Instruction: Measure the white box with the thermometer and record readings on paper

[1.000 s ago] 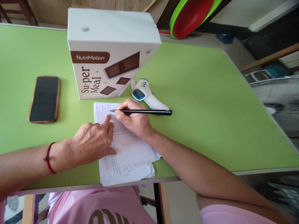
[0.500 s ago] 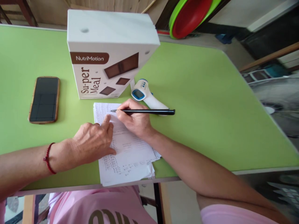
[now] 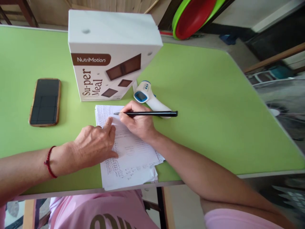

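Note:
A black pen [image 3: 152, 113] is pinched between the thumb and fingers of my right hand [image 3: 139, 122]. Its tip touches or nearly touches the upper part of the handwritten papers [image 3: 130, 149]. My left hand [image 3: 95, 141] rests on the left side of these sheets, fingers extended and thumb apart, with the index fingertip just below the pen tip. Rows of small handwriting cover the top and left parts of the page. Part of the writing is hidden under both hands.
Beyond the papers a white NutriMotion box [image 3: 114, 28] stands upright. A white and blue infrared thermometer [image 3: 152, 100] lies beside my right hand. To the left is a smartphone [image 3: 45, 101] in a brown case. Everything sits on a green table [image 3: 214, 105].
The pen and my right hand have shifted very slightly to the right. My left hand stays in place on the sheets.

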A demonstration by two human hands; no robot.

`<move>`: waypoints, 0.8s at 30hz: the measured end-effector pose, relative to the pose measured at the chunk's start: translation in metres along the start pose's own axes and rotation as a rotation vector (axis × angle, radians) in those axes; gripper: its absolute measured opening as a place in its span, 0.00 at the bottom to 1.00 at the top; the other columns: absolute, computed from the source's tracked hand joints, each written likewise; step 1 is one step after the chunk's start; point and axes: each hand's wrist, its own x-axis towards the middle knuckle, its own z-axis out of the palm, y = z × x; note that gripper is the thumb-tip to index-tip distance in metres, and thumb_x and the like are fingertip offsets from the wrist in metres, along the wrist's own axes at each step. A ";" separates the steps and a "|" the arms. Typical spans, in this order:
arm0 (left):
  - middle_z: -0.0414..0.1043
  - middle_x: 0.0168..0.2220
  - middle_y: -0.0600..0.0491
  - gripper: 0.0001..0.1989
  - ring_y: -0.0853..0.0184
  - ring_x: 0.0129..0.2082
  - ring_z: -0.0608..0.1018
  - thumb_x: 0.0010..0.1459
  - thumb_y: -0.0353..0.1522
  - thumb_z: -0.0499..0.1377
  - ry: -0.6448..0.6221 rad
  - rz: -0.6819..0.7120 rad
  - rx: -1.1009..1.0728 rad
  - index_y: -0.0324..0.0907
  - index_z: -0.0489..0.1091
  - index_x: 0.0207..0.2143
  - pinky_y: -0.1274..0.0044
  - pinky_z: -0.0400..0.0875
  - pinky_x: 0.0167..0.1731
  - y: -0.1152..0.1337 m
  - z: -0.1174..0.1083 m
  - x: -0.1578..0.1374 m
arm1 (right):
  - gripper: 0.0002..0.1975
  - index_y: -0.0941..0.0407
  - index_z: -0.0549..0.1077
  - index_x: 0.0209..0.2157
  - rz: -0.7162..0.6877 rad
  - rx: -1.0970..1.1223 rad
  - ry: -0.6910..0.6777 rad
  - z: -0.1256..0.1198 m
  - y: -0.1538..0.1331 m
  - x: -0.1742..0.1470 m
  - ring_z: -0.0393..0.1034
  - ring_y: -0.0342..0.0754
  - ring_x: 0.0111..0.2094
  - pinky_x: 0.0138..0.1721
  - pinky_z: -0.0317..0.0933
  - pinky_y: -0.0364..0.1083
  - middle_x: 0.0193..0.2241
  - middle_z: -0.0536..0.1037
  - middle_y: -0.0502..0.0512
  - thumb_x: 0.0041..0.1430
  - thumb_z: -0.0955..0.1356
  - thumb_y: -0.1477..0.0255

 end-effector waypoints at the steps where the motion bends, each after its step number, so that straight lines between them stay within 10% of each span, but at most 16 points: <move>1: 0.57 0.66 0.27 0.34 0.59 0.28 0.82 0.61 0.52 0.60 -0.002 -0.003 0.001 0.32 0.69 0.56 0.71 0.72 0.21 0.000 0.000 0.000 | 0.07 0.52 0.65 0.24 -0.003 -0.003 -0.001 0.000 0.000 0.000 0.63 0.42 0.21 0.24 0.60 0.43 0.19 0.72 0.44 0.54 0.67 0.73; 24: 0.55 0.67 0.26 0.36 0.58 0.28 0.82 0.61 0.53 0.59 0.004 0.005 0.010 0.31 0.69 0.56 0.71 0.73 0.21 0.000 0.001 0.000 | 0.07 0.52 0.67 0.25 -0.045 0.043 0.017 0.002 0.001 -0.001 0.65 0.41 0.22 0.25 0.60 0.43 0.21 0.73 0.44 0.56 0.67 0.75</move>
